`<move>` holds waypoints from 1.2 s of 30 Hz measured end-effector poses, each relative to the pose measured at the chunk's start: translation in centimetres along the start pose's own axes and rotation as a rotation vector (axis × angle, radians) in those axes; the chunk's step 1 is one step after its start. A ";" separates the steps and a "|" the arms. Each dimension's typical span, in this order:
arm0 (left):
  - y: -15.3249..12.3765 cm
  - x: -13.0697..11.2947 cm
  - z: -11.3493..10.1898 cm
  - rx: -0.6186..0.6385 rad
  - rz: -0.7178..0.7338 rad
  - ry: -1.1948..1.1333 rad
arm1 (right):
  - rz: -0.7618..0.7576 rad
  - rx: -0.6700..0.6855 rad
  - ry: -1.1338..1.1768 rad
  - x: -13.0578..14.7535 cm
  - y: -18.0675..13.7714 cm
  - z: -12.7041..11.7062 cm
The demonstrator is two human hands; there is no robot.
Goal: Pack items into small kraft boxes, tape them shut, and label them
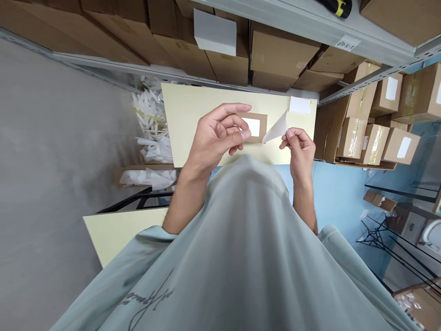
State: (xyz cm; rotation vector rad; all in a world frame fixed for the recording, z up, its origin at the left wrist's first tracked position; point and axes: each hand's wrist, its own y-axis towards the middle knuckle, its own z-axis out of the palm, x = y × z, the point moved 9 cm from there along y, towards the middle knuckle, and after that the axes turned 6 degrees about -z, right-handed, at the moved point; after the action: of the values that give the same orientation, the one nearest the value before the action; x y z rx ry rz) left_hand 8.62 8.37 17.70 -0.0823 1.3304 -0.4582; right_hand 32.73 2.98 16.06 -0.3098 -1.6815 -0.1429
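Observation:
A small brown cardboard box (262,124) with a white label (254,127) on its top lies on the pale yellow table (186,119). My left hand (222,130) is over the box's left end, its index finger stretched out and the others loosely curled. The thumb comes near the middle fingertip, and I see nothing held there. My right hand (299,146) pinches a thin, curled white sheet of paper (277,127) between thumb and fingers. The sheet's lower tip hangs by the right end of the box; whether it touches is unclear.
A stack of white labels (299,105) lies at the table's back right. Crumpled white paper strips (151,117) pile up to the left. Cardboard boxes (280,53) fill the metal shelf (310,34) above the table's far edge. More taped boxes (358,133) stand on the right.

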 end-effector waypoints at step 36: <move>1.2 -1.1 -3.3 -0.074 0.075 -0.042 | -0.020 0.032 0.029 0.3 0.1 1.3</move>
State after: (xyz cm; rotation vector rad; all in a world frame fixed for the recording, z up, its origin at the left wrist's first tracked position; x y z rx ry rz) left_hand 5.60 10.56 17.50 -0.1026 1.3050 -0.3427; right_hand 31.52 3.46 16.18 -0.2660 -1.6574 -0.1340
